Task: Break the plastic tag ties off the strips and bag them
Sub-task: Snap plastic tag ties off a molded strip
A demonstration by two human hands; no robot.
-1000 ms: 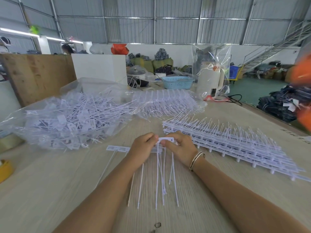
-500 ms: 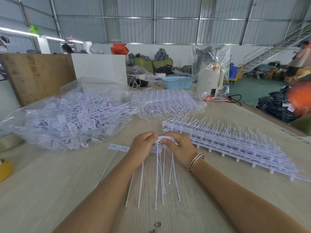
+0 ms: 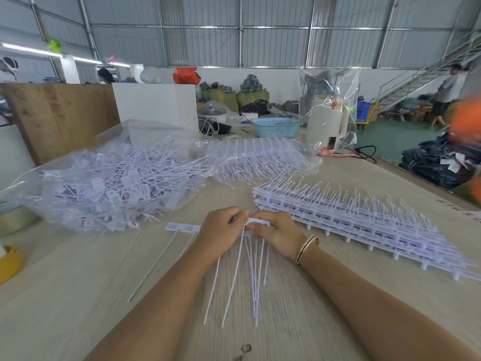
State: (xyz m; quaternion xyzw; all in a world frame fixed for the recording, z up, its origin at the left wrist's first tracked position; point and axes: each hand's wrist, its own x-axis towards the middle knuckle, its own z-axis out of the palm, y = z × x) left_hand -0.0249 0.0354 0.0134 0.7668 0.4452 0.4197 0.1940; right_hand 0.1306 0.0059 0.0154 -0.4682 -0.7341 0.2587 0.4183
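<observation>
Right now I see both of my hands meeting over the middle of the wooden table (image 3: 78, 295), working on one white strip of tag ties (image 3: 256, 223). My left hand (image 3: 221, 231) has its fingers curled round the left part of that strip, and my right hand (image 3: 277, 234) pinches the flat white head of it between thumb and fingers; a thin bracelet (image 3: 307, 248) sits on the right wrist. The two hands are touching or nearly so at the strip. From under them a fan of long thin tails (image 3: 250, 277) hangs down toward me and lies on the tabletop, spread apart at the tips. A further piece of the same strip, with two tails (image 3: 161, 259) still attached, sticks out to the left of my left hand and lies flat on the wood. To the right, just beside my right hand, a stack of unbroken strips (image 3: 364, 225) runs off diagonally, the tails standing up and bending. On the left, well apart from my hands, a clear plastic bag (image 3: 104, 188) lies open and slumped, holding a loose heap of separated ties. Behind it a second clear bag (image 3: 260, 157) holds more strips in rows. A blue basket (image 3: 276, 127) stands at the far end of the table, and a yellow roll (image 3: 10, 264) sits at the left edge.
</observation>
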